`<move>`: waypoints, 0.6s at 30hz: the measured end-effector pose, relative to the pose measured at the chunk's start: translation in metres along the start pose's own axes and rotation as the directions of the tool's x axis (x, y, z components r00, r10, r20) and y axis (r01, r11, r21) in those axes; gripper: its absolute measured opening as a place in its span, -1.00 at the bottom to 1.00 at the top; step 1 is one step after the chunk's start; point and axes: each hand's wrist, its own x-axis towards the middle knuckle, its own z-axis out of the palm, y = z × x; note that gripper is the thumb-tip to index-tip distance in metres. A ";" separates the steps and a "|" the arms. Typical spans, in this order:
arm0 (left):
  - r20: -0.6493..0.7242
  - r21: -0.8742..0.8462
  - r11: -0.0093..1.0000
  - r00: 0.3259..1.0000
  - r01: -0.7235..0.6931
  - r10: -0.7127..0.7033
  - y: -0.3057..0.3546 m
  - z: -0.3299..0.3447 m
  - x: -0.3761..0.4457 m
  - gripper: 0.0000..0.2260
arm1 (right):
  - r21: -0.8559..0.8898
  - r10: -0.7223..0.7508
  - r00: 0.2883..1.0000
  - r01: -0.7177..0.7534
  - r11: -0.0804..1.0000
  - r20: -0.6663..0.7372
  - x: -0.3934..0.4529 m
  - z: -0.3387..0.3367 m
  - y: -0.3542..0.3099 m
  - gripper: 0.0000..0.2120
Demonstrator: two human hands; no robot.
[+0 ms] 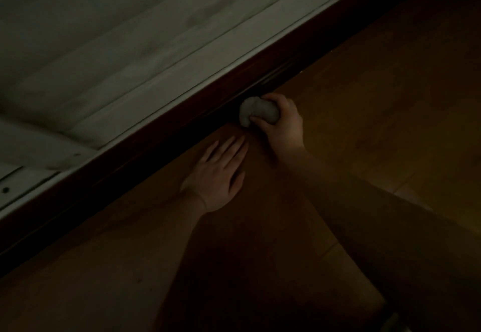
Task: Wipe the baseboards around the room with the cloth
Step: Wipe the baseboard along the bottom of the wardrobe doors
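One cloth [256, 113], bunched into a pale wad, is gripped in the right hand [282, 125], fingers and thumb curled round it, and is pressed against the dark baseboard [161, 146] just where it meets the floor [364, 102]. The baseboard's long axis is seen running diagonally, from lower left to upper right, with the pale wall [130, 45] above it. The cloth lies on the wall side of the grip, so any coming stroke is judged to run along that diagonal. The left hand [221, 172] is laid flat on the floor, fingers straight and together, holding nothing, near the right hand and just short of the baseboard. Two hands, one cloth and one stretch of baseboard are counted; the light is dim.
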 end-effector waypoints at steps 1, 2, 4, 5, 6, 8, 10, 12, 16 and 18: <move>-0.005 -0.006 1.000 1.000 -0.001 0.001 -0.001 0.001 0.000 -0.41 | -0.016 -0.021 1.000 0.021 1.000 0.013 0.004 -0.003 0.004 -0.58; -0.012 -0.008 1.000 1.000 0.000 0.000 -0.002 0.002 -0.001 -0.41 | -0.032 -0.037 0.999 0.037 0.999 0.023 0.008 -0.008 0.009 -0.59; -0.022 -0.011 1.000 1.000 -0.004 0.003 -0.002 0.003 -0.001 -0.41 | -0.066 -0.043 0.999 0.044 0.997 0.015 0.021 -0.021 0.019 -0.58; -0.025 -0.017 1.000 1.000 -0.007 0.006 -0.003 0.003 -0.001 -0.41 | -0.084 -0.039 0.999 0.040 0.996 0.004 0.030 -0.028 0.024 -0.58; -0.029 -0.023 1.000 1.000 -0.008 0.007 -0.003 0.003 0.000 -0.41 | -0.105 -0.037 0.999 0.036 0.994 -0.001 0.041 -0.037 0.029 -0.57; -0.034 -0.019 1.000 0.999 -0.009 0.008 -0.003 0.004 -0.001 -0.41 | -0.157 -0.026 1.000 0.026 0.987 0.002 0.062 -0.056 0.039 -0.55; -0.032 -0.012 1.000 0.999 -0.009 0.009 -0.004 0.003 -0.001 -0.41 | -0.204 -0.002 1.000 0.001 0.979 -0.004 0.083 -0.077 0.050 -0.54; -0.028 -0.006 1.000 1.000 -0.008 0.008 -0.005 0.004 0.000 -0.41 | -0.245 0.029 0.999 -0.034 0.969 -0.024 0.103 -0.095 0.060 -0.53; -0.033 -0.007 1.000 0.999 -0.011 0.010 -0.004 0.004 0.000 -0.41 | -0.218 0.161 0.968 -0.202 0.955 -0.192 0.135 -0.124 0.076 -0.53; -0.030 -0.017 1.000 0.999 -0.014 0.013 -0.004 0.004 -0.001 -0.41 | -0.162 0.244 0.928 -0.297 0.941 -0.281 0.142 -0.131 0.078 -0.53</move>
